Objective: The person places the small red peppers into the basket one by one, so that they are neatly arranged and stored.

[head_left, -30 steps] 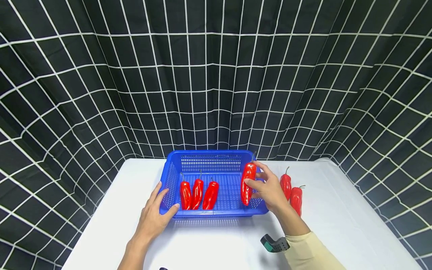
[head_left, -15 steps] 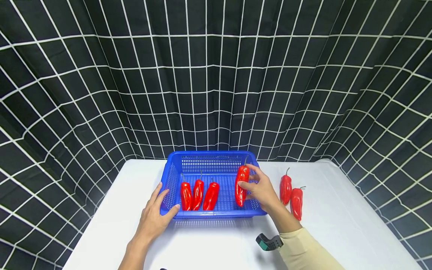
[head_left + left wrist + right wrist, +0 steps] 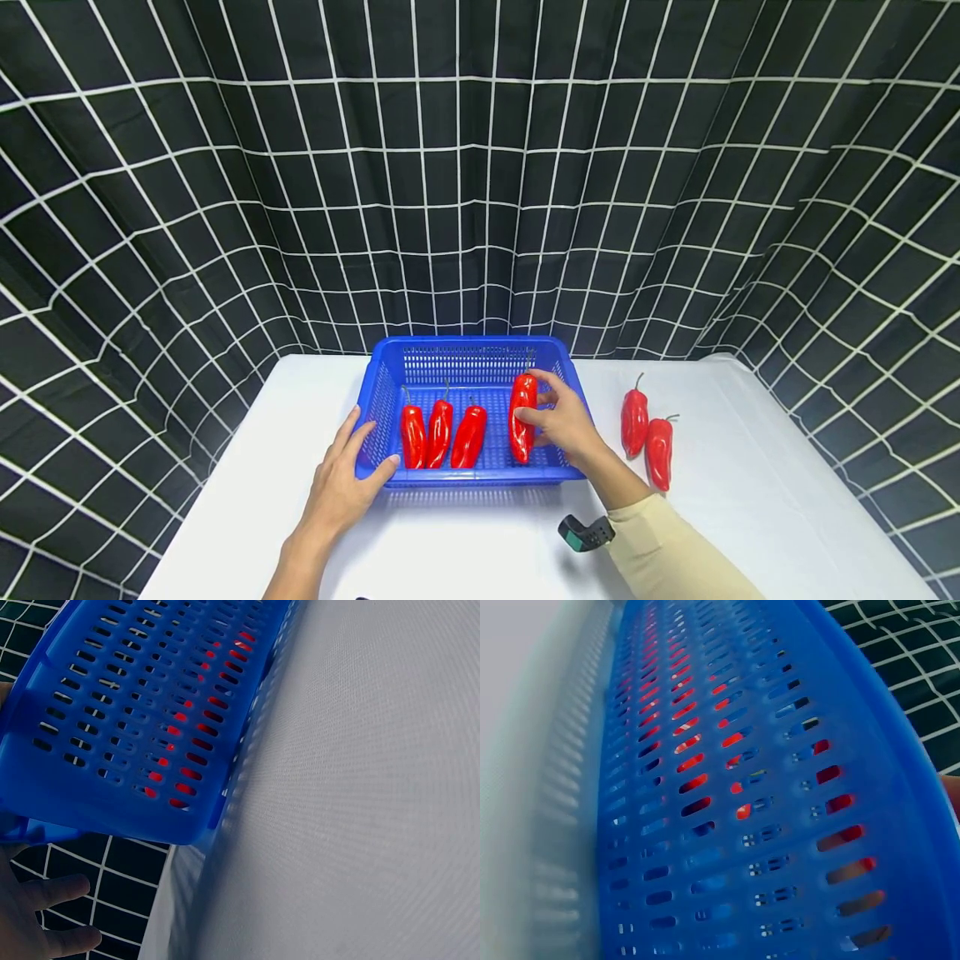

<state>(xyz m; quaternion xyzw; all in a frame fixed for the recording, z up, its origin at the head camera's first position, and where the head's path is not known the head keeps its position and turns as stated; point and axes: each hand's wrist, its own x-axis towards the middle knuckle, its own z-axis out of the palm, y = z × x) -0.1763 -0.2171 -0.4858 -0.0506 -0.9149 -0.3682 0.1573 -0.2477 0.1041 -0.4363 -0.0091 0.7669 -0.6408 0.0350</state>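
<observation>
A blue perforated plastic basket [image 3: 480,476] stands on the white table. Three red peppers with thin stems, such as the middle pepper [image 3: 439,433], lie side by side in its left half. My right hand [image 3: 564,421] pinches another red pepper [image 3: 522,417] between thumb and fingers over the basket's right half, stem pointing away. My left hand [image 3: 341,475] rests at the basket's left front corner, fingers spread along the rim. In the left wrist view the left hand's fingers [image 3: 64,892] lie beside the basket end. The right wrist view mostly shows the basket wall [image 3: 727,780], red behind its slots.
Two more red peppers lie on the table right of the basket, an upper pepper [image 3: 634,421] and a lower pepper [image 3: 659,452]. A black grid-patterned curtain [image 3: 480,167] rises behind the white table [image 3: 750,467]. A black wrist device [image 3: 585,533] hangs by the right sleeve.
My right hand has moved left with the pepper, from the basket's right wall further inside. The two peppers on the table now show fully. My left hand has stayed put.
</observation>
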